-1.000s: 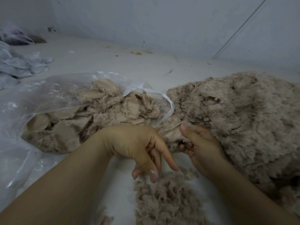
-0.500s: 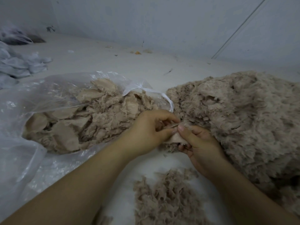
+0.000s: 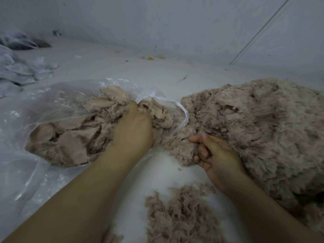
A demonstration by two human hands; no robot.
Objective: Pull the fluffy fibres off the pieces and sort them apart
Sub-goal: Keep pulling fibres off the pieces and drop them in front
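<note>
Leftward since the last frame, my left hand (image 3: 133,130) now reaches into the clear plastic bag (image 3: 52,102) of beige stripped pieces (image 3: 73,146).
Whether it grasps anything I cannot tell; my right hand (image 3: 213,155), fingers curled, grips the big tan fluffy pile (image 3: 254,128) at its edge.

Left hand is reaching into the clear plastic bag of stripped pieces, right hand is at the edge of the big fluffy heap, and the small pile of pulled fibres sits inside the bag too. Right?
Not quite. In the head view the small pile of pulled fibres lies on the bare white surface near the person, outside the clear plastic bag. The rest holds: left hand in the bag, right hand at the big fluffy heap.
</note>
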